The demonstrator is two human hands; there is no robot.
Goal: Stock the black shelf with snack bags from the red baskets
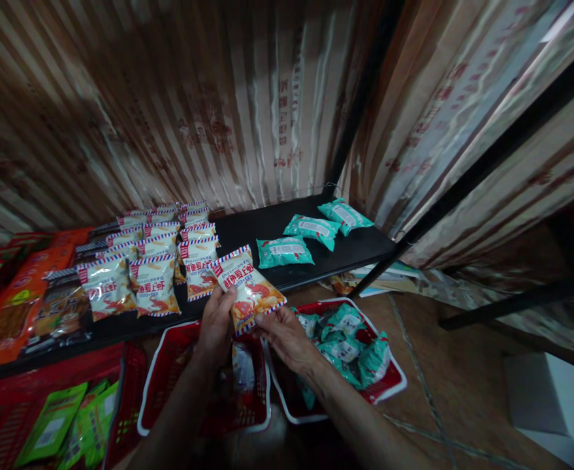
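Observation:
Both my hands hold one white snack packet [245, 286] with orange shrimp pictures and a red-and-blue striped border, just over the front edge of the black shelf [247, 228]. My left hand [217, 324] grips its lower left side, fingers closed. My right hand [283, 333] pinches its lower right corner. Rows of the same packets [155, 251] stand on the shelf to the left. Three teal packets [311, 232] lie further right on the shelf. Below my hands a red basket [169, 382] holds another white packet [243, 365].
A second red basket [389, 382] with several teal packets stands on the tiled floor at the right. Orange and dark packets [27, 303] fill the shelf's left end. Green packets [66, 424] lie in a red crate at lower left. Striped curtains hang behind. A white box [556, 398] stands at lower right.

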